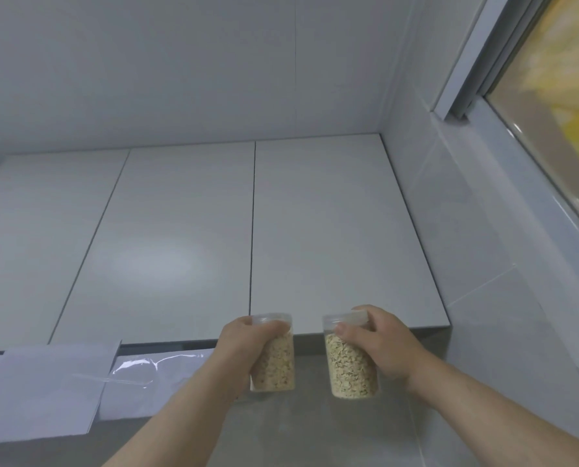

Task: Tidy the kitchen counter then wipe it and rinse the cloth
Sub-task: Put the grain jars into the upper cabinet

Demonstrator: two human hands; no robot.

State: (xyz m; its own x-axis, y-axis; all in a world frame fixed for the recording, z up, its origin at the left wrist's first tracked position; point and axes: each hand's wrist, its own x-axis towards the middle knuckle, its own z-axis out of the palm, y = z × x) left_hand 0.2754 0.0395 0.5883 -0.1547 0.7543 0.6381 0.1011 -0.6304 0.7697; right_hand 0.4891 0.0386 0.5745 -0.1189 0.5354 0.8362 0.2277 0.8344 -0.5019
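Observation:
I look up at white wall cabinets [187,237] with their doors closed. My left hand [244,345] grips a clear plastic jar of pale flakes [276,362] near its lid. Beside it on the right, my right hand [379,345] grips a second clear jar of flakes [350,365], thumb across its front. Both jars are held upright in the air, just below the cabinets' bottom edge and under the rightmost door [332,230]. The counter itself is out of view.
A range hood [45,392] wrapped partly in clear film juts out at the lower left. Grey tiled wall [483,298] runs along the right, with a window frame [477,62] above it. The ceiling is white.

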